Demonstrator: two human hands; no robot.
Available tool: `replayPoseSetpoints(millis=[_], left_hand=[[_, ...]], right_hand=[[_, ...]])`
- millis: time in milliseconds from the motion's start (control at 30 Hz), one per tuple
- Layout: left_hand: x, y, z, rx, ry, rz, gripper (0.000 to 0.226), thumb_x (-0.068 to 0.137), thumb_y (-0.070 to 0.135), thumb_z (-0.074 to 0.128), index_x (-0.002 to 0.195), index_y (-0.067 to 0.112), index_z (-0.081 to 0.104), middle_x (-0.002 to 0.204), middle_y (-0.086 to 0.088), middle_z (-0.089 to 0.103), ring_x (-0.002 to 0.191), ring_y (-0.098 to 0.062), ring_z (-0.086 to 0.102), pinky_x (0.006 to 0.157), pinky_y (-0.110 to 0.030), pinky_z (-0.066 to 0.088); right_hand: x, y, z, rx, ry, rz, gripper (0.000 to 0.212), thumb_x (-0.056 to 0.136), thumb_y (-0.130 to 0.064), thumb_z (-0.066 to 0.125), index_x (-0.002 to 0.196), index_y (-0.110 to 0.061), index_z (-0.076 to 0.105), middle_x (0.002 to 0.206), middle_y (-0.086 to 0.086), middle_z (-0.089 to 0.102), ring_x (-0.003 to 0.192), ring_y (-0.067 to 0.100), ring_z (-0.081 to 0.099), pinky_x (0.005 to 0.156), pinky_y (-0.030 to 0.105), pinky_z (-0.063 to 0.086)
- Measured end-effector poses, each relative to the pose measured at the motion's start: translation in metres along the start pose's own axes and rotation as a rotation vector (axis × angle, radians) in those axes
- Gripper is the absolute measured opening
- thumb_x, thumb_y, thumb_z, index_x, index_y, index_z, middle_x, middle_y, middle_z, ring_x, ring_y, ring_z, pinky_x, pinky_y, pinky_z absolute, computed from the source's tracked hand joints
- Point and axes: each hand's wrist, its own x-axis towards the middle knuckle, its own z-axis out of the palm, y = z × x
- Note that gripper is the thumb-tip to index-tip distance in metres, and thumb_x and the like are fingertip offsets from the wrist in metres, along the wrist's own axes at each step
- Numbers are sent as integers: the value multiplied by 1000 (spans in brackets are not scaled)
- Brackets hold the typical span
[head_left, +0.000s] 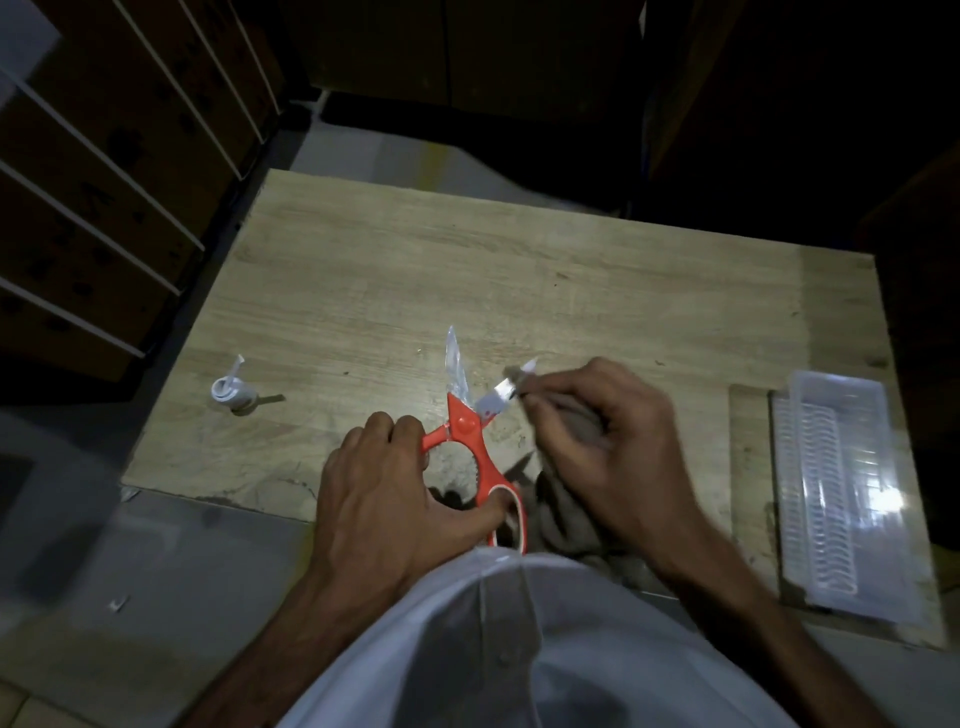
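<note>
Pale white shirt (519, 649) with a faint seam, bare forearms (291, 613), veined left hand (384, 483) and right hand (618, 447).

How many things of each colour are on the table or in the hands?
Orange: 1, the scissors
Grey: 1, the cloth
White: 1, the small item at the left
Clear: 1, the plastic tray
Total: 4

no readable text, labels or numbers anywhere
</note>
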Motion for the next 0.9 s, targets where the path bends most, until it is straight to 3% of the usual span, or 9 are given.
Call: replayPoseSetpoints(millis=[133, 267, 500, 733, 833, 900], left_hand=[[0, 2, 0, -36, 66, 22, 67, 57, 88, 59, 80, 27, 51, 78, 10, 44, 75, -16, 47, 70, -34, 41], [0, 1, 1, 20, 112, 33, 69, 55, 89, 64, 80, 26, 53, 77, 10, 43, 74, -13, 42, 70, -30, 35], [-3, -1, 3, 71, 115, 45, 74, 56, 91, 62, 80, 21, 58, 76, 7, 48, 72, -17, 50, 67, -31, 39], [-5, -1, 2, 75, 118, 72, 77, 56, 93, 61, 82, 20, 60, 77, 8, 44, 72, -14, 44, 68, -30, 37], [-8, -2, 1, 24, 82, 73, 74, 58, 92, 59, 82, 22, 57, 78, 8, 45, 74, -16, 49, 70, -32, 42], [-9, -3, -2, -26, 72, 67, 69, 58, 89, 61, 82, 24, 53, 78, 9, 44, 74, -16, 47, 70, -33, 40]], right_hand=[[-7, -1, 24, -82, -136, -63, 14, 90, -30, 73, 101, -27, 79, 88, -10, 69, 79, 7, 66, 64, 30, 53], [-2, 6, 28, -203, -92, -77, 16, 87, -27, 76, 102, -27, 80, 86, -11, 68, 76, 5, 62, 61, 12, 35], [2, 13, 29, -219, -42, 24, 17, 88, -32, 71, 103, -28, 80, 82, -9, 64, 75, 10, 64, 57, 23, 39], [6, 23, 25, -281, 22, 75, 16, 88, -35, 69, 100, -29, 78, 83, -7, 62, 76, 12, 62, 58, 27, 44], [12, 40, 18, -351, 33, 110, 13, 89, -30, 71, 100, -26, 77, 87, -5, 65, 83, 17, 63, 64, 29, 43], [22, 62, -3, -359, 104, 230, 16, 91, -30, 68, 102, -23, 77, 95, 0, 72, 92, 25, 67, 73, 33, 47]])
